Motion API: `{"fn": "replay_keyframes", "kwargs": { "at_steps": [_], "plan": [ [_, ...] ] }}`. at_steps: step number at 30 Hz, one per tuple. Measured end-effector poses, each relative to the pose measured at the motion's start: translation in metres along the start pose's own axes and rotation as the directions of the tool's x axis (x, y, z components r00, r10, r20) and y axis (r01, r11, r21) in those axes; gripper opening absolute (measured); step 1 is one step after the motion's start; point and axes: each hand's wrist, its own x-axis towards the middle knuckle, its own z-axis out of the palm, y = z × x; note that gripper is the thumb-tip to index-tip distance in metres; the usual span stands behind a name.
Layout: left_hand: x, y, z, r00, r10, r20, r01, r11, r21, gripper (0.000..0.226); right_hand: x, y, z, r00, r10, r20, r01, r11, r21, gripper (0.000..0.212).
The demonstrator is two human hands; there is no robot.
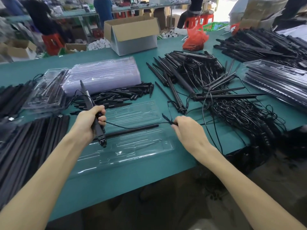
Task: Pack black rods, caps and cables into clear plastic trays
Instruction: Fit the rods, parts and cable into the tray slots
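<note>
Black rods (191, 77), clear tray (132, 146), green table (116, 180), red bag (195, 39)

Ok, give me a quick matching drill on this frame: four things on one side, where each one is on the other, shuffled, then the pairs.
1. raised rod
2. lying rod
3. cable end
4. red bag

A. in the clear tray
B. pinched by the right hand
C. far side, right of the cardboard box
D. gripped by the left hand

Pairs: 1-D, 2-A, 3-B, 4-C.
</note>
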Motion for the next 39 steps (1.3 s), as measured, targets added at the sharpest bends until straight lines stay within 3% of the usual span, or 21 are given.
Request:
{"fn": "replay_keyframes", "kwargs": {
  "at_steps": [5, 9, 12, 16, 19, 22, 25, 30, 33, 39],
  "plan": [
    [-0.010, -0.004, 0.001, 0.997, 0.032, 0.072, -0.044, 0.985, 0.167, 0.012, 0.036, -0.032, -0.042, 0.984, -0.073, -0.159, 0.133, 0.903, 0.408, 0.014],
    [-0.026, -0.006, 0.020, 0.962, 0.073, 0.263, -0.140, 0.958, 0.248, 0.015, 0.068, -0.086, -0.071, 0.959, -0.156, -0.235, 0.263, 0.797, 0.543, 0.010],
    [-0.037, -0.007, 0.036, 0.915, 0.053, 0.400, -0.143, 0.969, 0.199, 0.019, 0.094, -0.118, -0.080, 0.981, -0.094, -0.167, 0.182, 0.725, 0.664, 0.021],
    [-0.046, -0.006, 0.049, 0.839, 0.041, 0.543, -0.088, 0.994, 0.060, 0.035, 0.117, -0.132, -0.080, 0.999, 0.008, -0.039, 0.029, 0.547, 0.836, 0.025],
    [-0.050, -0.007, 0.049, 0.837, 0.058, 0.544, -0.084, 0.996, 0.024, 0.031, 0.119, -0.129, -0.066, 0.998, 0.055, 0.021, -0.042, 0.415, 0.909, 0.025],
    [-0.052, -0.007, 0.042, 0.878, 0.035, 0.477, -0.102, 0.988, 0.115, 0.023, 0.115, -0.115, -0.047, 0.989, 0.128, 0.068, -0.106, 0.320, 0.941, 0.013],
    [-0.055, -0.004, 0.034, 0.874, 0.024, 0.485, -0.124, 0.977, 0.176, 0.025, 0.110, -0.096, -0.028, 0.973, 0.178, 0.144, -0.186, 0.248, 0.951, 0.018],
    [-0.052, 0.016, 0.019, 0.930, 0.090, 0.355, -0.208, 0.928, 0.310, 0.014, 0.073, -0.080, 0.018, 0.965, 0.076, 0.252, -0.263, 0.324, 0.909, 0.028],
    [-0.050, 0.027, 0.003, 0.944, 0.108, 0.313, -0.225, 0.903, 0.367, 0.014, 0.041, -0.061, 0.051, 0.961, -0.002, 0.276, -0.236, 0.509, 0.828, 0.014],
    [-0.052, 0.023, -0.008, 0.937, 0.095, 0.337, -0.280, 0.780, 0.560, 0.015, 0.034, -0.016, 0.062, 0.993, -0.046, 0.106, -0.029, 0.787, 0.616, 0.006]
  ]
}}
